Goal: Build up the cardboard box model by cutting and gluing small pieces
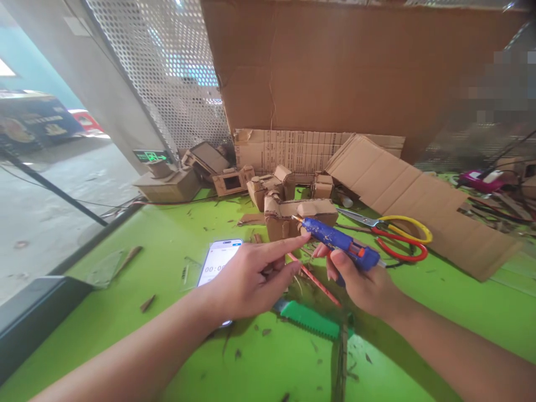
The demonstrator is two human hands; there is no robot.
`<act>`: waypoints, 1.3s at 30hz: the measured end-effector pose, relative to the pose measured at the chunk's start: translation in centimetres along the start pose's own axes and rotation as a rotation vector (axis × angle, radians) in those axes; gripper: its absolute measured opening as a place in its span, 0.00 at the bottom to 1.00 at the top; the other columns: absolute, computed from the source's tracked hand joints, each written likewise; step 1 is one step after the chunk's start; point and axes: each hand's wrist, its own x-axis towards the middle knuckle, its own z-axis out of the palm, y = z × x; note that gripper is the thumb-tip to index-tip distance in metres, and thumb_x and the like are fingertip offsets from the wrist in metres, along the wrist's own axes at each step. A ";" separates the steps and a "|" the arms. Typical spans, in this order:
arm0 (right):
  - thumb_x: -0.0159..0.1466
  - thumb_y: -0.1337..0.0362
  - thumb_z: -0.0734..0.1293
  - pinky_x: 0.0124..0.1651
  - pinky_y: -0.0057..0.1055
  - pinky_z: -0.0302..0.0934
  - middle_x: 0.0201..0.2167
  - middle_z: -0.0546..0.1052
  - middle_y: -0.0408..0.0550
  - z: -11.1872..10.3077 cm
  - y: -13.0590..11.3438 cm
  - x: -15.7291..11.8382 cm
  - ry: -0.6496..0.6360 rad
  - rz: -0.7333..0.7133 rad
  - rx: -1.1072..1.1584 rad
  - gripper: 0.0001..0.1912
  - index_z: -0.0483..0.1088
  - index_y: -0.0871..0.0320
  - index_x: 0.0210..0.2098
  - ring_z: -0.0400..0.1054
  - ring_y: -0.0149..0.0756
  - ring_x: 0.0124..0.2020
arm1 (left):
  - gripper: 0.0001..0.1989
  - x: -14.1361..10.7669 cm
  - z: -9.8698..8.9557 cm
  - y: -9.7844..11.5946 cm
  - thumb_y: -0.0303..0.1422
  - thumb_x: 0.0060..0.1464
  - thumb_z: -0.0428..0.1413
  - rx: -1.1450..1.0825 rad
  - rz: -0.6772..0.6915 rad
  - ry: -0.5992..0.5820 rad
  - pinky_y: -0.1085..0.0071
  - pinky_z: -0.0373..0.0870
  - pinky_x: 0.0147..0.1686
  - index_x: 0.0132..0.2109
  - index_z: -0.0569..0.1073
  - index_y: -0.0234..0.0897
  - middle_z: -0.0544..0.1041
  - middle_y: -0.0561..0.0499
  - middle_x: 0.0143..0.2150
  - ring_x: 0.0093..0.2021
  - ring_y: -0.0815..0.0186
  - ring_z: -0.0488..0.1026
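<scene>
Green is the counter (125,329), and it is strewn with cardboard scraps. At its left edge a glass wall is met. Toward the far left corner, small cardboard models (170,186) are seen beside the perforated metal screen (167,61).

Nearer the middle, a phone (218,259) is laid flat with its screen lit, partly covered by the left hand (247,285). That hand grips nothing: the index finger is stretched toward the nozzle end of the blue glue gun (339,243), the other fingers loosely curled. A burn is judged the chief risk here, since the fingertip is almost touching the barrel just behind the tip, which is presumably hot; whether contact is made cannot be told.

The glue gun is held in the closed right hand (364,282), above the counter's middle, its nozzle aimed at a cardboard piece (293,215) just beyond. A drip of glue onto the phone or the counter could be caused if the gun is tilted or kept waiting. A thin red stick (314,282) and a green-handled tool (307,319) are lying under the hands; the tool's working end is hidden, so a cut from it cannot be ruled out.

To the right, scissors (397,237) with yellow and red handles are lying near the gun's rear, where its cord could be snagged. Flattened cardboard sheets (410,195) are spread toward the far right corner.
</scene>
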 end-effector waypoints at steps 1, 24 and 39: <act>0.73 0.48 0.65 0.29 0.30 0.61 0.27 0.72 0.43 0.0 -0.1 0.0 -0.002 -0.003 -0.007 0.17 0.75 0.55 0.44 0.65 0.33 0.26 | 0.24 0.0 0.0 0.0 0.31 0.66 0.57 0.003 0.003 0.015 0.74 0.53 0.21 0.67 0.72 0.38 0.58 0.62 0.21 0.19 0.73 0.52; 0.71 0.51 0.67 0.40 0.37 0.67 0.36 0.78 0.48 0.4 -2.2 0.2 -0.110 -0.242 -0.205 0.11 0.74 0.51 0.43 0.73 0.41 0.35 | 0.19 1.4 1.6 0.5 0.46 0.51 0.70 -1.016 -0.634 -0.002 0.77 0.44 0.16 0.39 0.79 0.36 0.61 0.63 0.19 0.17 0.78 0.47; 0.71 0.53 0.68 0.44 0.37 0.69 0.39 0.80 0.50 0.6 -2.0 0.1 -0.045 -0.249 -0.187 0.09 0.73 0.50 0.44 0.75 0.43 0.40 | 0.13 1.3 1.3 0.3 0.40 0.58 0.68 -1.178 -0.607 -0.033 0.77 0.41 0.16 0.38 0.78 0.35 0.55 0.64 0.17 0.16 0.79 0.46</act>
